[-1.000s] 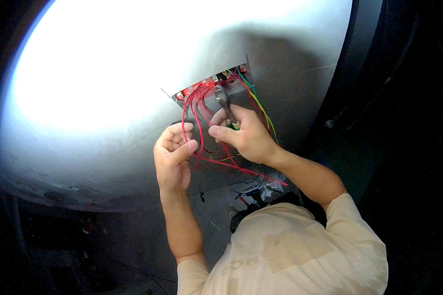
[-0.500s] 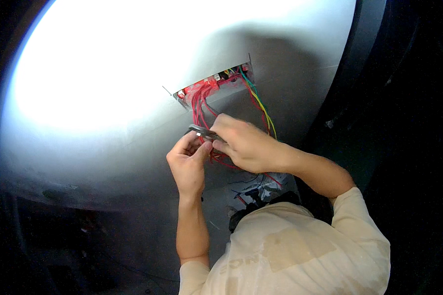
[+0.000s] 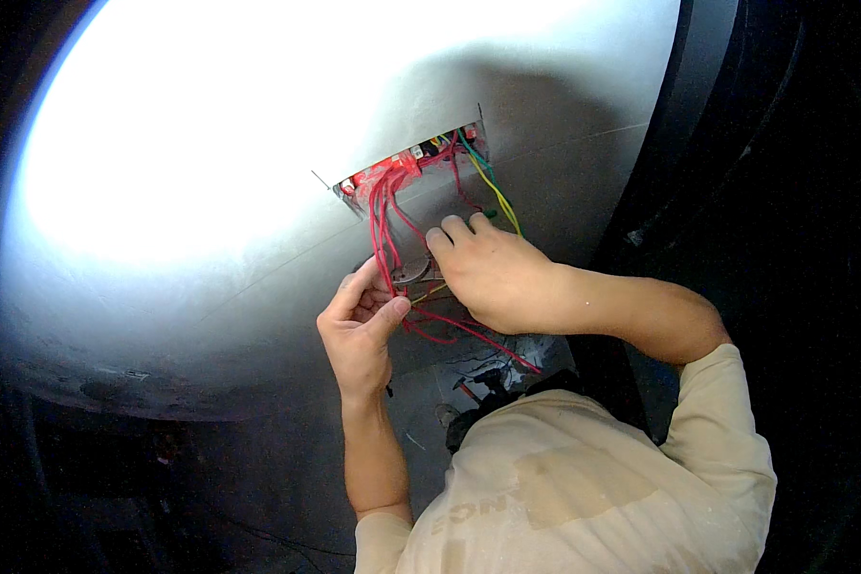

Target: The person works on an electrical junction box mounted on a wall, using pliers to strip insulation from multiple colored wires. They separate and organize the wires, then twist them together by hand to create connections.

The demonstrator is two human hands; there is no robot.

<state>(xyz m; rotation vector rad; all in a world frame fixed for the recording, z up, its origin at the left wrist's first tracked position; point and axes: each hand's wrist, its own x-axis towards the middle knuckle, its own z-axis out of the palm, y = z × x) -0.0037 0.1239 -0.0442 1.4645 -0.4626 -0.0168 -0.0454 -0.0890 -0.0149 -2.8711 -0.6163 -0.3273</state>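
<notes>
Red wires [image 3: 377, 230] hang in a bunch out of a long rectangular wall box [image 3: 399, 165]. My left hand [image 3: 357, 330] is closed below the box, its thumb and fingers pinching the lower part of the red wires. Beside it, my right hand [image 3: 493, 271] has curled fingers, back of the hand toward me; what it grips is mostly hidden. A grey curved piece [image 3: 412, 271] shows between the hands, too little of it to name. Something dark green sticks out by the right fingertips. Loose red wire ends [image 3: 507, 355] trail below both hands.
Yellow and green wires [image 3: 500, 195] drop from the box's right end, behind my right hand. The pale wall [image 3: 258, 220] is brightly lit at left and shadowed at right. Low down, a red-and-black item [image 3: 466, 388] lies near wire scraps and dark objects.
My right hand has moved slightly right, away from my left fingers, and its fingers have shifted. The dark tool-like piece between the hands is less visible, and the red wires are more spread out.
</notes>
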